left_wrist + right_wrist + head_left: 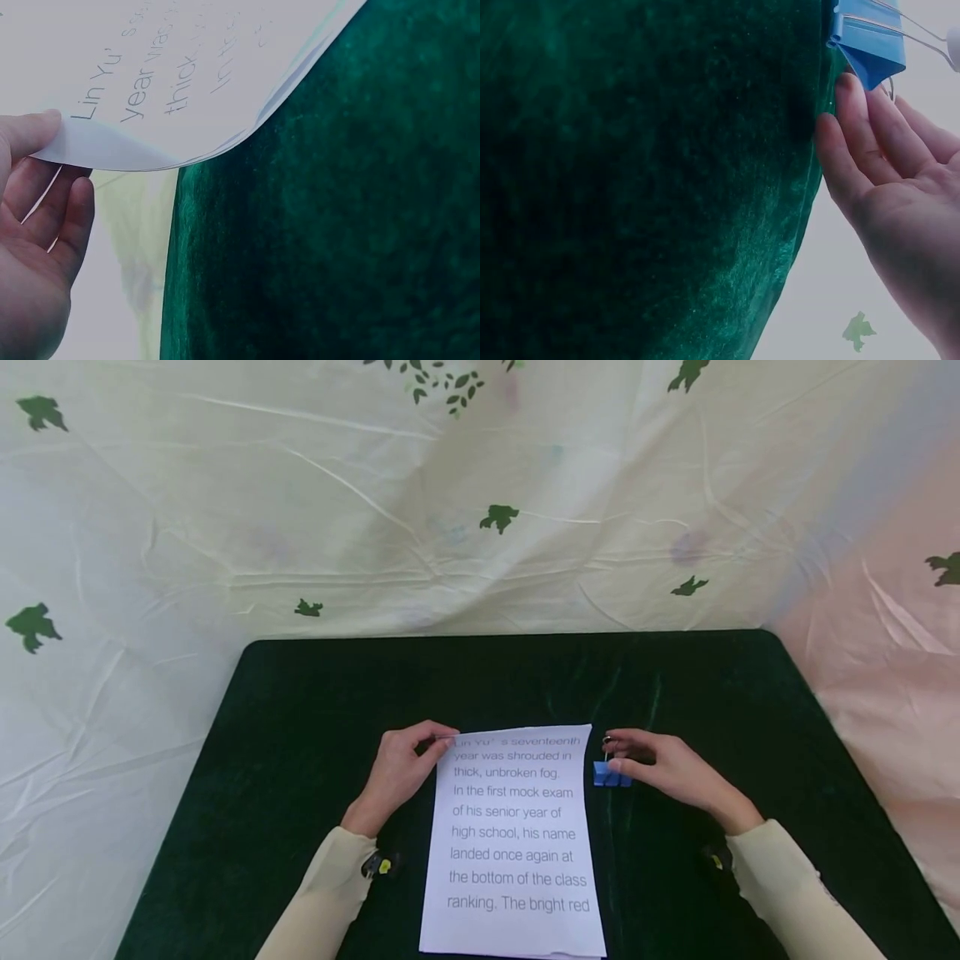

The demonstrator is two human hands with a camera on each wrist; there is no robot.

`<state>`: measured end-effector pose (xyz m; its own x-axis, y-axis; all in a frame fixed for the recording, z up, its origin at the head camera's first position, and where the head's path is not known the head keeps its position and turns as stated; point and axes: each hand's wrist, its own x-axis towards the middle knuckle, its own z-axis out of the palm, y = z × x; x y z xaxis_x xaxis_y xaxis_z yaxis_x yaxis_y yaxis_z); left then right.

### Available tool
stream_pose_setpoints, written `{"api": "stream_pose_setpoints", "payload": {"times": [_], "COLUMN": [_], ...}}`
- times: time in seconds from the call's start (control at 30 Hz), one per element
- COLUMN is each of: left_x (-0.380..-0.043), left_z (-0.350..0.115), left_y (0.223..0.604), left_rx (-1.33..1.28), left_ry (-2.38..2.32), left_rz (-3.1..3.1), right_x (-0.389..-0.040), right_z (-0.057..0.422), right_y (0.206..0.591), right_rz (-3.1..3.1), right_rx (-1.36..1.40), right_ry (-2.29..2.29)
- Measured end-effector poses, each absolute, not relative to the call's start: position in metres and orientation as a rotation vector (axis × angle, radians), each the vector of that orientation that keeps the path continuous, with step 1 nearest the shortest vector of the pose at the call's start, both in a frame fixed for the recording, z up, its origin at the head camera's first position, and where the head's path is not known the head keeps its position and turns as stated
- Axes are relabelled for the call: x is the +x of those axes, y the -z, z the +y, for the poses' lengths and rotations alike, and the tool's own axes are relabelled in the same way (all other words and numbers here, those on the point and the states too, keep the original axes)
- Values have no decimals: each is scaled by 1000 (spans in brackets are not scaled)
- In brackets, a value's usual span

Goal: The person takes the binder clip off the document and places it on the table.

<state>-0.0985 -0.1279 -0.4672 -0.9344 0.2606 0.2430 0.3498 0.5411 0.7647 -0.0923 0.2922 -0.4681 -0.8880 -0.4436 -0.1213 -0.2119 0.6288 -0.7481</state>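
Note:
A stack of printed paper sheets (513, 827) lies upright to me on the table, with large lines of text. My left hand (405, 768) pinches its top left corner, thumb on the printed face and fingers beneath. In the left wrist view, the paper edge (180, 162) bends up from the cloth and shows more than one layer. Just right of the stack, my right hand (667, 768) grips a blue binder clip (611, 774) by its wire handles. The right wrist view shows the clip's blue body (874, 45) beyond the fingertips (847, 86).
Dark green velvety cloth (300, 710) covers the table, whose rounded far corners meet a pale hanging curtain (375, 527) with green leaf prints. Pinkish curtain (900, 635) hangs along the right side.

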Motion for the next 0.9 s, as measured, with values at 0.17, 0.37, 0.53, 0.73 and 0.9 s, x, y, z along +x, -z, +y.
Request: {"api": "stream_pose_setpoints", "payload": {"times": [0.17, 0.37, 0.53, 0.73, 0.9], "left_x": [-99, -99, -100, -104, -106], "left_z": [-128, -128, -128, -126, -125], "left_y": [467, 467, 466, 465, 464], "left_rx": [-534, -536, -523, -506, -481], "left_ry": [1353, 1341, 1350, 1336, 1335], "left_rz": [-2672, -2676, -2683, -2703, -2718], "right_x": [-94, -96, -98, -100, -101], "right_z": [292, 295, 296, 294, 292], "right_y": [472, 474, 477, 479, 479], "right_rz": [2531, 2555, 2571, 2561, 2563], "right_rx": [-550, -547, -552, -537, -499], "right_ry": [1113, 1095, 1079, 1072, 1059]}}
